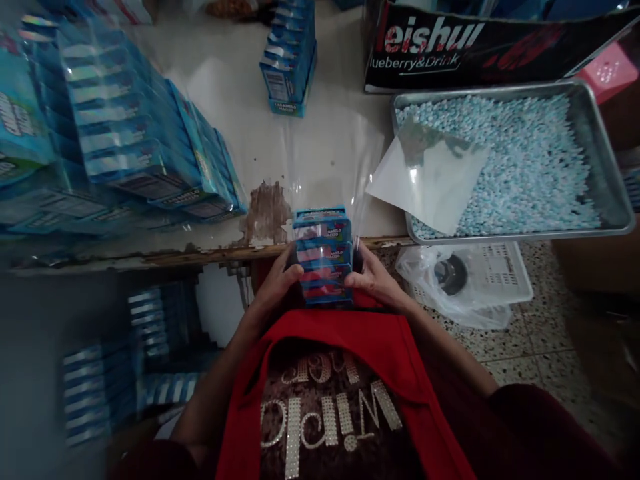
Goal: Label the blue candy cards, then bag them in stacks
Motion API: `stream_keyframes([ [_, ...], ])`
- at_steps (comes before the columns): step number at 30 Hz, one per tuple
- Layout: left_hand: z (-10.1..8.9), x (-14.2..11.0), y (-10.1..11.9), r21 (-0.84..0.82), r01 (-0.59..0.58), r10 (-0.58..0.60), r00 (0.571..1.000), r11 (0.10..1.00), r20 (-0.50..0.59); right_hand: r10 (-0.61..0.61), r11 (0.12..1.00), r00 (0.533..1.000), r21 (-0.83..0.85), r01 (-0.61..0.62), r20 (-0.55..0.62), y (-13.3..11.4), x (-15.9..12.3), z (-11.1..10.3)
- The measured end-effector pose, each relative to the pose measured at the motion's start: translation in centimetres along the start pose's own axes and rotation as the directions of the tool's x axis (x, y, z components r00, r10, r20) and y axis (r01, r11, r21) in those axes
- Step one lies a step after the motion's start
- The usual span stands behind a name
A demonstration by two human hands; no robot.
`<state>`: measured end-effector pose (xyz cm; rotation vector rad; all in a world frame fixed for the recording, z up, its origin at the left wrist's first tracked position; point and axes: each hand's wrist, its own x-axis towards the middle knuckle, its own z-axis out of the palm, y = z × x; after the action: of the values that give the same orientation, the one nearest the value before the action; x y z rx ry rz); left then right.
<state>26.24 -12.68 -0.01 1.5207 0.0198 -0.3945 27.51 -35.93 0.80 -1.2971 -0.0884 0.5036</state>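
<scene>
Close to my body, at the table's front edge, I hold a stack of small blue candy boxes (325,257) inside a clear plastic bag (327,170). My left hand (281,277) grips the stack's left side, its thumb on the near boxes. On the opposite side my right hand (373,277) is closed around it, thumb pressed on the front. The bag's loose end stretches away over the table. Fingers under the stack are hidden.
Wrapped blue box stacks (135,127) crowd the left. Another blue display box (290,60) stands at the back. On the right, a metal tray (617,200) of pale blue candies carries a white sheet (430,180). Behind is a black carton (500,50); below, a white basket (505,273).
</scene>
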Motion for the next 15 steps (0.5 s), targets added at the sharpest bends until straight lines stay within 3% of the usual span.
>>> stream_keyframes([
  [3,0.7,-1.2,-1.5,-0.121,0.106,-0.107,0.994,0.987,-0.002,0.064,0.998,0.998,-0.025,-0.064,0.009,0.5,-1.1,0.1],
  [9,1.3,-4.9,-4.6,-0.125,0.286,-0.283,0.958,0.95,0.039,0.21,0.977,0.977,-0.027,-0.21,0.018,2.8,-4.7,0.6],
  [12,1.7,-5.7,-4.3,-0.102,0.325,-0.322,0.946,0.94,0.043,0.233,0.971,0.973,-0.063,-0.233,-0.004,3.4,-6.0,1.1],
  [15,1.8,-4.7,-3.0,-0.117,0.267,-0.265,0.964,0.957,0.034,0.195,0.968,0.979,-0.145,-0.202,-0.061,2.2,-5.2,1.1],
])
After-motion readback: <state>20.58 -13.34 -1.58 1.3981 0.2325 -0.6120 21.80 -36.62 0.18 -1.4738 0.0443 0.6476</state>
